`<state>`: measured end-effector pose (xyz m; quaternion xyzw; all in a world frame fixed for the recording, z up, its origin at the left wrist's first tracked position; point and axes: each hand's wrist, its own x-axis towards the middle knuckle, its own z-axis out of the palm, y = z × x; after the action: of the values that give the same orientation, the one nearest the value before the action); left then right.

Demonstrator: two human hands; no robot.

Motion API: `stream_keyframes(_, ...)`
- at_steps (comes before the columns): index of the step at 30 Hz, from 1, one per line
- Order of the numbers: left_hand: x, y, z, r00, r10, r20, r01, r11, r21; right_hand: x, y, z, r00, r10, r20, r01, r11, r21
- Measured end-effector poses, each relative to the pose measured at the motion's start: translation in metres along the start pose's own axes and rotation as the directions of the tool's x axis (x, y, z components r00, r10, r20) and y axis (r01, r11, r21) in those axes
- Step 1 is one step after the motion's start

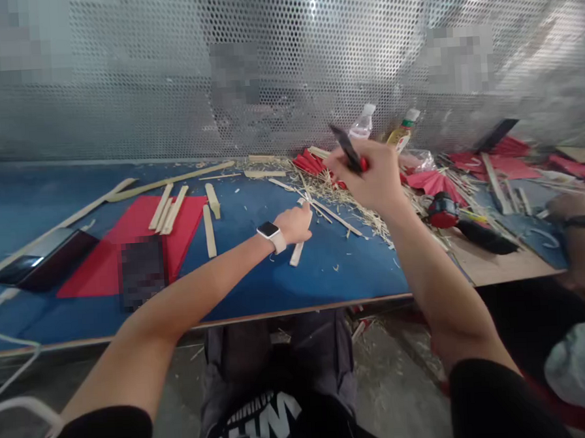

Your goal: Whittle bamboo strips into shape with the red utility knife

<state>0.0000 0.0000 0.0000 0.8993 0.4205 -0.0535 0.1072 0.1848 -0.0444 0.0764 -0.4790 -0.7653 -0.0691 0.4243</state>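
My left hand, with a white-strapped watch on its wrist, is closed on a short pale bamboo strip and presses it down on the blue table. Raised above the tabletop to the right, my right hand grips a knife that has a dark blade and a bit of red at the handle. The blade points up and to the left, apart from the strip. Thin split sticks and pale shavings lie just right of my left hand.
Red paper holding several strips and a phone lie left. Two bottles stand behind my right hand. A red-and-black tape measure and another person's hand are right. A perforated metal panel rises behind.
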Motion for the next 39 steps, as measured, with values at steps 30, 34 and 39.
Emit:
stream_keyframes(30,0.034,-0.143,-0.012,0.961,-0.264,-0.077,0.214,0.893,-0.396,0.063,0.068,0.157,0.922,0.270,0.277,-0.239,0.961,-0.140)
stream_keyframes(34,0.042,-0.157,-0.003,0.900,-0.394,-0.185,0.022,0.465,-0.885,0.053,0.046,0.176,0.877,0.332,0.347,-0.276,0.940,-0.202)
stream_keyframes(39,0.052,-0.155,0.015,0.898,-0.369,-0.240,-0.178,0.195,-0.964,0.041,0.039,0.192,0.854,0.316,0.414,-0.217,0.939,-0.268)
